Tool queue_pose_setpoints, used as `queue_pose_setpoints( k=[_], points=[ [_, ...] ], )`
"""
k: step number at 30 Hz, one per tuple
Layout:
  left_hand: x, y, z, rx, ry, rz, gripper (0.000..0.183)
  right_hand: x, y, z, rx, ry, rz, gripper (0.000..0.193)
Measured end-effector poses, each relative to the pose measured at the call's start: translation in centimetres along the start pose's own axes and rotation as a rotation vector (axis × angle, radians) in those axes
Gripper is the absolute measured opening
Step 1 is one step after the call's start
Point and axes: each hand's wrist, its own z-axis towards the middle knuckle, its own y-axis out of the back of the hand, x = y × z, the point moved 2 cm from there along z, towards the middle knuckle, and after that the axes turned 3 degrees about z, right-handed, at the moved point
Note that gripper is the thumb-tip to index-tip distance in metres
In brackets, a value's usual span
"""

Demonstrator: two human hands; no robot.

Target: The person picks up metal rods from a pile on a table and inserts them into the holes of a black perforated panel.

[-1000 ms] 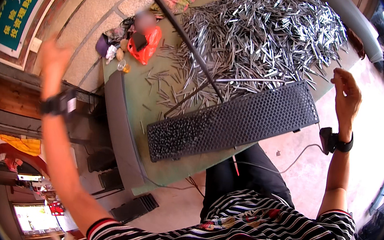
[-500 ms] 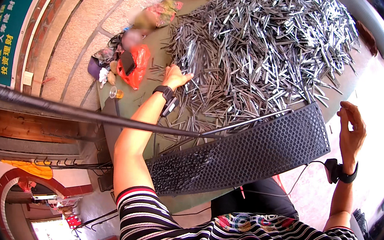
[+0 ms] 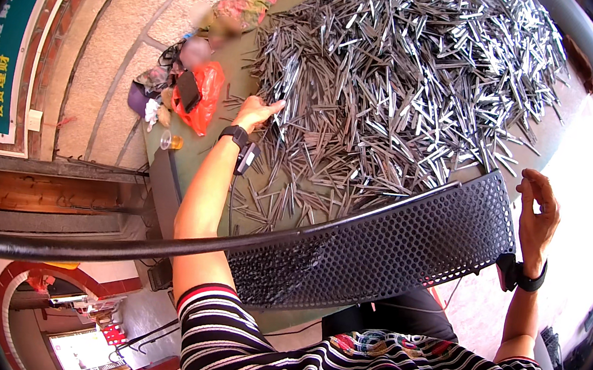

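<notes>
My left hand (image 3: pixel 255 114) reaches to the left edge of a large heap of thin, short, dark strips (image 3: pixel 404 73). Its thumb stretches over the strips, apart from the fingers; those are partly hidden, and I see nothing held. My right hand (image 3: pixel 540 213) hovers beside the right end of a long black board full of round holes (image 3: pixel 393 232). Its fingers are half curled, with a gap to the thumb and nothing visible between them. The board lies across in front of me, its left part densely studded with small dark pieces. Both wrists carry black straps with small devices.
A dark curved rod (image 3: pixel 121 249) crosses my left arm and follows the board's far edge. Left of the heap sit a red plastic bag (image 3: pixel 207 98) with a dark phone-like slab (image 3: pixel 188 91), a clear cup (image 3: pixel 171 141) and crumpled cloths. A stone wall (image 3: pixel 118 48) stands beyond.
The dark rod has swung lower on the left and now runs along the board's far edge. My left hand stays at the heap's edge; my right hand still hovers beside the board.
</notes>
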Motion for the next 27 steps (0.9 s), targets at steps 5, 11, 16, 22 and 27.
queue_pose_setpoints(
  k=[5,11,16,22,27],
  points=[
    [-0.7,-0.1,-1.0,0.007,-0.108,0.087,0.053,0.1,-0.7,-0.2,0.004,0.007,-0.019,0.015],
    [-1.1,0.1,-0.6,0.044,-0.210,0.235,0.059,0.1,-1.3,-0.4,0.022,-0.026,0.008,0.015],
    [-2.0,0.8,-1.1,0.082,-0.138,0.094,0.051,-0.2,-1.4,-0.4,0.023,-0.015,-0.001,0.015],
    [-3.7,1.1,-1.5,0.085,-0.128,0.331,0.050,-0.7,-1.6,-0.3,0.053,-0.020,0.014,0.013],
    [-2.2,0.2,-0.1,0.053,-0.151,0.092,0.044,-1.1,-1.8,-0.3,0.066,-0.037,0.028,0.013]
  ],
)
